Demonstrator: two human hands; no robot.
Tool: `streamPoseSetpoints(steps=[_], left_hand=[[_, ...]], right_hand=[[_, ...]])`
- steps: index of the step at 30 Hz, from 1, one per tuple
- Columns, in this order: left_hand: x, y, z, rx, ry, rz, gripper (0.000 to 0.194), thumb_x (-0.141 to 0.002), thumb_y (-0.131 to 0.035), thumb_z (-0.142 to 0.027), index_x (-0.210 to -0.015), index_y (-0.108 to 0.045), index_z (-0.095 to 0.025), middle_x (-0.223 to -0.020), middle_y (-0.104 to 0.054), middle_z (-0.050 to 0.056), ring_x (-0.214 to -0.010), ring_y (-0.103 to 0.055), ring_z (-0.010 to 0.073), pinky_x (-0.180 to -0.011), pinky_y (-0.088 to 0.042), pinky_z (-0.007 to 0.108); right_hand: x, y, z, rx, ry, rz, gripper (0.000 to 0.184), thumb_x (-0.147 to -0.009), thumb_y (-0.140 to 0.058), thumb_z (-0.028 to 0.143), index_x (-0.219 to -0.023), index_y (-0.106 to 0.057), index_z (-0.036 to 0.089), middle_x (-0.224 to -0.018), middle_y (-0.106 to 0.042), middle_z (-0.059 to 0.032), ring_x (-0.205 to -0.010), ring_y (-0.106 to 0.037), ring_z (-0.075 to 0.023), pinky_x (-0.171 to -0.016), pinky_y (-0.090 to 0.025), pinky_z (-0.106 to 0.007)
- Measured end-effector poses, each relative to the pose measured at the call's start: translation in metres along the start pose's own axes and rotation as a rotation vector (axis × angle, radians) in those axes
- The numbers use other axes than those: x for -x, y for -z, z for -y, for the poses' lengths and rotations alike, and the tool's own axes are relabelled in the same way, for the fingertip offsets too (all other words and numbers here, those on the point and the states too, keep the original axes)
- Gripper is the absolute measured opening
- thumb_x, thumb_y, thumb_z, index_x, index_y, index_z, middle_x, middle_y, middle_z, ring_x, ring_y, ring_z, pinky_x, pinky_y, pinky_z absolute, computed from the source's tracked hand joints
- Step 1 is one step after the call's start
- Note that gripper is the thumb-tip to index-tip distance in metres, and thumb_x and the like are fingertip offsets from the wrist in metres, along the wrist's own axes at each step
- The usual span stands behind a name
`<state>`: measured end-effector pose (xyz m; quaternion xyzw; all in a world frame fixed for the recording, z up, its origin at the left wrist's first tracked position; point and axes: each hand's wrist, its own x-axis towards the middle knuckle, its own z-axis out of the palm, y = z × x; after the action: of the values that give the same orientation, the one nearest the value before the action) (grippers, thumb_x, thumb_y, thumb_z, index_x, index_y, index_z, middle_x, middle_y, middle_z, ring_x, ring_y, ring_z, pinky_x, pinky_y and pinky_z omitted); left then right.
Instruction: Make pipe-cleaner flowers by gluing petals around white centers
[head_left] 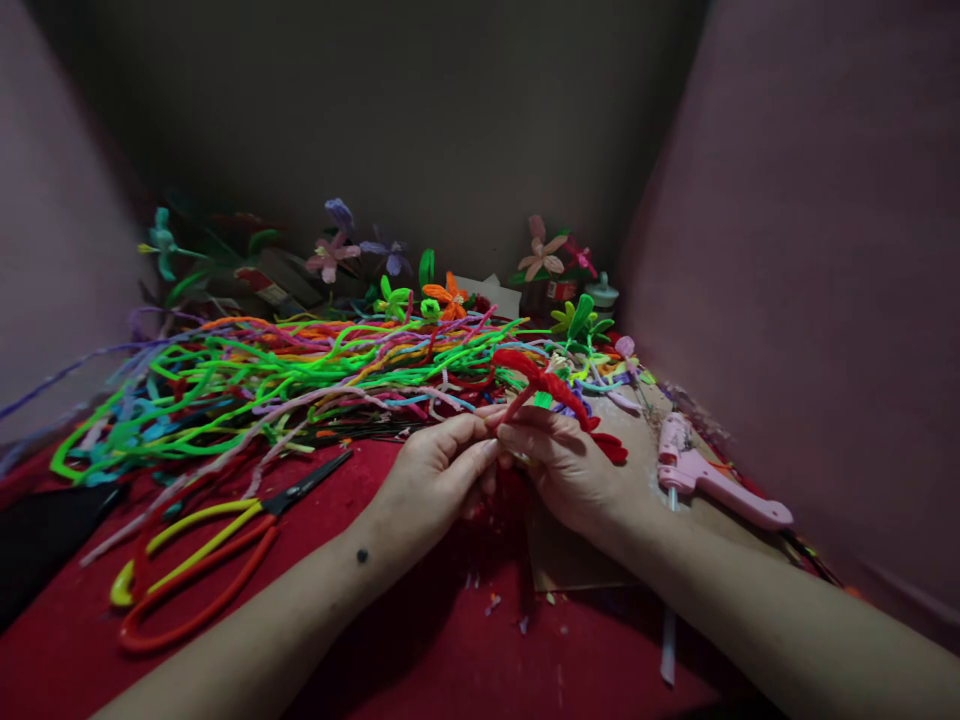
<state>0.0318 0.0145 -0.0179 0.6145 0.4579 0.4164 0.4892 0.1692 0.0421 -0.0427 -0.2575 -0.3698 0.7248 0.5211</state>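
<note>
A red pipe-cleaner flower point(553, 384) with looped petals is held up between my two hands, above the front of the pile. My right hand point(559, 462) is closed round its lower part, with petals sticking out above and beside the fingers. The thumb and fingers of my left hand point(446, 468) pinch together at the near end of the red piece, touching the right fingertips. What lies inside the grip is partly hidden by the fingers. Just behind the hands, a big heap of loose pipe cleaners point(300, 365) in green, pink, orange and other colours spreads leftward.
Scissors point(225, 545) with red and yellow handles lie at the left on the red cloth point(420, 640). A pink glue gun point(705, 478) rests on a cardboard sheet point(581, 570) at the right. Finished pipe-cleaner flowers point(541, 255) stand along the dark back wall.
</note>
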Motion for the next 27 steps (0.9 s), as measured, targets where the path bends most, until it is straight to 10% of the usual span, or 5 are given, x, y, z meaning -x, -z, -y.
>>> streamPoseSetpoints(steps=[27], left_hand=[[0.005, -0.001, -0.007, 0.043, 0.017, -0.059, 0.016, -0.082, -0.052, -0.030, -0.072, -0.054, -0.018, -0.053, -0.049, -0.006, -0.039, -0.037, 0.0041, -0.038, -0.029, 0.016]], right_hand=[[0.005, -0.006, 0.005, 0.004, 0.039, 0.154, 0.011, -0.067, -0.073, 0.024, -0.078, -0.070, 0.025, -0.073, -0.068, 0.0020, -0.063, -0.060, -0.0143, -0.063, -0.047, -0.029]])
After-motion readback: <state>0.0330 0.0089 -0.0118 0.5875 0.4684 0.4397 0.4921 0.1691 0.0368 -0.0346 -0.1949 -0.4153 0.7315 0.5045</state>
